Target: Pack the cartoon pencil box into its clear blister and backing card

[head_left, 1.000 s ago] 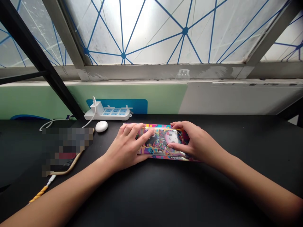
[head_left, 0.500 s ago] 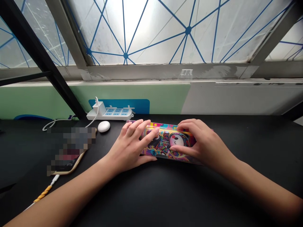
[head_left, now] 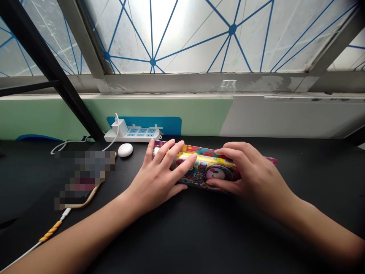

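A colourful cartoon-printed pencil box (head_left: 205,167) lies on the black desk (head_left: 199,236) just beyond the middle. My left hand (head_left: 159,179) grips its left end, fingers laid over the top and thumb at the near side. My right hand (head_left: 251,173) holds the right end the same way, fingers curled over the lid. The box's near edge is lifted, so its printed top tilts toward me. A pink edge of the box (head_left: 270,160) sticks out past my right hand.
A white power strip (head_left: 134,134) with a plugged-in charger stands by the wall at the back left. A small white oval device (head_left: 125,150) lies in front of it. A blurred-out phone (head_left: 84,177) with a yellow braided cable (head_left: 51,231) lies at the left.
Both hands have raised the box and tipped it up from flat. The box has shifted slightly right and farther away from me.
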### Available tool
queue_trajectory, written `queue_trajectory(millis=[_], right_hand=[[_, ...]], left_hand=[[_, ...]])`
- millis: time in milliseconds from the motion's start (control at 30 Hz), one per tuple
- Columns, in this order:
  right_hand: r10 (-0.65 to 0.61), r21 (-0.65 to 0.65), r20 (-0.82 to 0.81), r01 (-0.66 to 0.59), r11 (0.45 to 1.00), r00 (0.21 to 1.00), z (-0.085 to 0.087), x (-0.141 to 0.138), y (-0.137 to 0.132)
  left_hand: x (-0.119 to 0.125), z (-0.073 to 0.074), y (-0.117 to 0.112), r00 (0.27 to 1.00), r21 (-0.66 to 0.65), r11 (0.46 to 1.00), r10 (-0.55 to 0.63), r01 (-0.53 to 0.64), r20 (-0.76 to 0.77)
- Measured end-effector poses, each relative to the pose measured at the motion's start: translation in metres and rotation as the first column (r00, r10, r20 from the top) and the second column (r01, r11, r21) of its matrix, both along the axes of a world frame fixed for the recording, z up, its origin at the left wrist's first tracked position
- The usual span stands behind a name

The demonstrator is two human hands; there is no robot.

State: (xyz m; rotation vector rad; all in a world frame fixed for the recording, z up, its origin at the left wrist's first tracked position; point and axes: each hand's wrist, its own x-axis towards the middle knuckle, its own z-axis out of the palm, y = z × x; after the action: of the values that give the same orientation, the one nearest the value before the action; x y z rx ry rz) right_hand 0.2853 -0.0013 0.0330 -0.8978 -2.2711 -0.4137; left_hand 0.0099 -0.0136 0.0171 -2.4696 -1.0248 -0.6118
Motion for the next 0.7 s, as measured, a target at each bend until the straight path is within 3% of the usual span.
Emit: queue_trajectory(millis=[167, 367, 700], right_hand=[[0.083, 0.021, 0.178, -0.088, 0.996, 0.98, -0.006, -0.006, -0.002], [0.111, 0.05, 0.262, -0.128, 0.99, 0.959, -0.014, -0.016, -0.001], [0.197, -0.144, 0.27, -0.163, 0.976, 0.942, -0.026, -0.018, 0.002]], left_hand=[[0.002, 0.002, -0.001, 1.0, 0.047, 0.999, -0.01, 0.01, 0.015], [0.0, -0.002, 0.004, 0.998, -0.041, 0.998, -0.044, 0.043, -0.048], [-0.001, -0.003, 0.005, 0.997, -0.172, 0.983, -0.065, 0.056, -0.045]])
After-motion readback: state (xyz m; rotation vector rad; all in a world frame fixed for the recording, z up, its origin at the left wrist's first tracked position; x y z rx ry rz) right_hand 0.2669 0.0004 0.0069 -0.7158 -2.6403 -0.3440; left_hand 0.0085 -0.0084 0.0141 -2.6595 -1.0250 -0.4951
